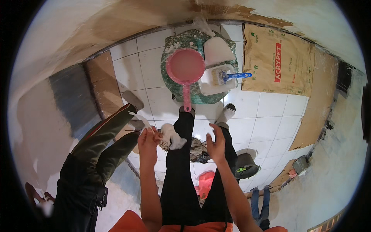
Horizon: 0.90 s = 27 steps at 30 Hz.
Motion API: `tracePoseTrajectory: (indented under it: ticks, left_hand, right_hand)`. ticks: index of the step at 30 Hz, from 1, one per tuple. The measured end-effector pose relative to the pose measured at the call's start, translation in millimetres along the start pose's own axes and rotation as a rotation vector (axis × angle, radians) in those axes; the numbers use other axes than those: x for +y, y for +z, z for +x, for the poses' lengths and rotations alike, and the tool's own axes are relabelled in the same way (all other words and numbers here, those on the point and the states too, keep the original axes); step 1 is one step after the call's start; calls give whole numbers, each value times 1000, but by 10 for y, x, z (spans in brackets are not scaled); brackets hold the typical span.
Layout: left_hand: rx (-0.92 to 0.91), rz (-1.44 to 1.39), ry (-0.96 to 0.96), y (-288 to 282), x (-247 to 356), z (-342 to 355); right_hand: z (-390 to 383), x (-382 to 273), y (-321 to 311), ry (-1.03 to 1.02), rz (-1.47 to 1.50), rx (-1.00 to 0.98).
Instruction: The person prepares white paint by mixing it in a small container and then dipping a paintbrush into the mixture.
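Observation:
My left hand (148,140) is closed, pinching a thin, crumpled white plastic bag (170,136); a pale strip of it sticks up past my fingers. My right hand (217,145) is held up over my leg with fingers apart and nothing in it. Beyond both hands, a pink dipper (187,94) holding whitish liquid rests on a green, white-spattered surface (169,83), its handle toward me. To its right lies a clear bag of white powder (218,51). Nearer stands a white tray (208,88), with a blue-handled paintbrush (236,75) lying across it.
A flattened brown paper sack (262,50) covers the tiles at the far right. A dark bucket (247,166) stands right of my legs, and a red plastic item (206,185) lies between them. Another person's legs (92,145) are close on my left; jeans-clad legs (259,205) show lower right.

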<state>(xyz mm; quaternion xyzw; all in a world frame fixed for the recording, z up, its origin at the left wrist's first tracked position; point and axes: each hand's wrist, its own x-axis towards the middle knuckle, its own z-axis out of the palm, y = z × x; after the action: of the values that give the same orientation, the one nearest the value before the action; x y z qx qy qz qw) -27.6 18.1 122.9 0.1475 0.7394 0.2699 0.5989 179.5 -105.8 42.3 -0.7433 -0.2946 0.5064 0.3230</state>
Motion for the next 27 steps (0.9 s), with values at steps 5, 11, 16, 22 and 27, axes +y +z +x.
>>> tracePoseTrajectory:
  ticks: [5, 11, 16, 22, 27]
  left_hand:
    - [-242, -458, -192, -235, -255, 988]
    - [-184, -437, -133, 73, -580, 1713]
    - [-171, -541, -228, 531, -648, 1867]
    - [-66, -152, -122, 631, -793, 2005]
    - [-184, -23, -78, 711, -801, 2077]
  right_hand:
    - [955, 287, 378, -48, 32, -4]
    - [1485, -51, 783, 95, 159, -268]
    - [1512, 44, 752, 33, 124, -216]
    - [1639, 3, 851, 75, 242, -200]
    - [1671, -139, 964, 305, 478, -239]
